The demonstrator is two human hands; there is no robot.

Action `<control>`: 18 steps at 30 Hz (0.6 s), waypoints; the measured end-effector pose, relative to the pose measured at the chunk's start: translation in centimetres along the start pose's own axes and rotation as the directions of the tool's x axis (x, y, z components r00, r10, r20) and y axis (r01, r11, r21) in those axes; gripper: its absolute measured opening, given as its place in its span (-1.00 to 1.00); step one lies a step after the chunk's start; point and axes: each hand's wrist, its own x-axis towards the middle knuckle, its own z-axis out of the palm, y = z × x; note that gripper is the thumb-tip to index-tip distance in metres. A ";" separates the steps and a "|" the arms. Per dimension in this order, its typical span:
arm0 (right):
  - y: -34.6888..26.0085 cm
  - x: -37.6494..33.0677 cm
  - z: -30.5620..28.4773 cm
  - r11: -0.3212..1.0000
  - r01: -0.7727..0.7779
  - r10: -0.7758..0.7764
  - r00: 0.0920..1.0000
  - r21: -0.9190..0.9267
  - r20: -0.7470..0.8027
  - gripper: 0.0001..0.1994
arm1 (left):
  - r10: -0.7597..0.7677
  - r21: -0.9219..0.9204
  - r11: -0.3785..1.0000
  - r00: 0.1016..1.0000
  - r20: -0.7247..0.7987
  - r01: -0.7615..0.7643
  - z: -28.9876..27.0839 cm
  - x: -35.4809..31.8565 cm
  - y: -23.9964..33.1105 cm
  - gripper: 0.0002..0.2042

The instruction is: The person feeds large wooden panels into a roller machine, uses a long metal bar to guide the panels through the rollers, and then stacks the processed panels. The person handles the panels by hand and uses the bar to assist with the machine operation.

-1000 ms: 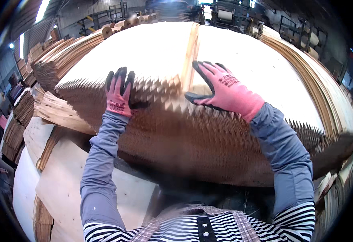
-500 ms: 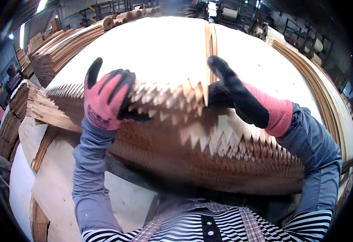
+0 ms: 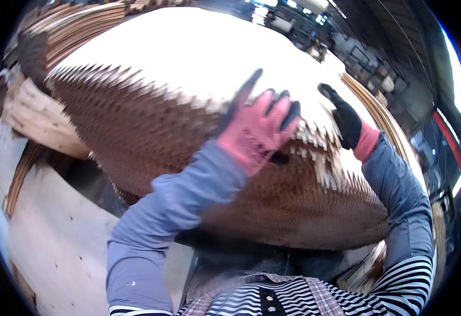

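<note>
A tall stack of thin, pale wood veneer sheets (image 3: 188,58) stands in front of me, its near ends jagged like saw teeth. My left hand (image 3: 262,129), in a pink glove with black fingers, grips the near edge of the upper sheets, slightly blurred. Its fingers lie over the top, and the black thumb shows below the edge. Close by on the right, my right hand (image 3: 347,118), gloved alike, is against the sheets near their jagged ends. One finger or thumb stretches up and left; the other fingers are mostly hidden.
More layered veneer (image 3: 86,34) is piled at the back left. Wide pale boards (image 3: 72,231) stand at the lower left, beside a protruding wood piece (image 3: 43,118). Farther veneer edges (image 3: 380,108) curve along the right, with machinery (image 3: 364,60) behind.
My left hand has moved right along the jagged edge, closer to my right hand. The view has turned to the right. The upright gap between sheets no longer shows.
</note>
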 end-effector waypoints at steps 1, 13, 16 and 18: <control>0.6 0.3 0.7 0.999 -0.049 0.049 0.998 0.006 0.046 -0.49 | 0.012 0.046 0.999 1.000 0.015 -0.012 0.2 -0.3 0.2 -0.53; 2.4 -0.5 8.3 0.900 -0.057 0.104 0.991 -0.432 0.086 -0.36 | -0.076 -0.189 0.979 0.997 -0.002 0.074 -5.3 -6.5 -4.7 -0.19; 2.9 0.0 10.8 0.929 0.010 0.013 0.998 -0.370 0.061 -0.41 | -0.185 -0.382 0.922 0.935 -0.303 0.059 -6.2 -9.4 -7.1 -0.18; 3.6 -0.7 10.3 0.976 -0.071 0.079 0.996 -0.207 0.033 -0.42 | -0.521 -0.382 0.853 0.616 -0.591 0.355 -4.9 -12.6 -8.2 -0.13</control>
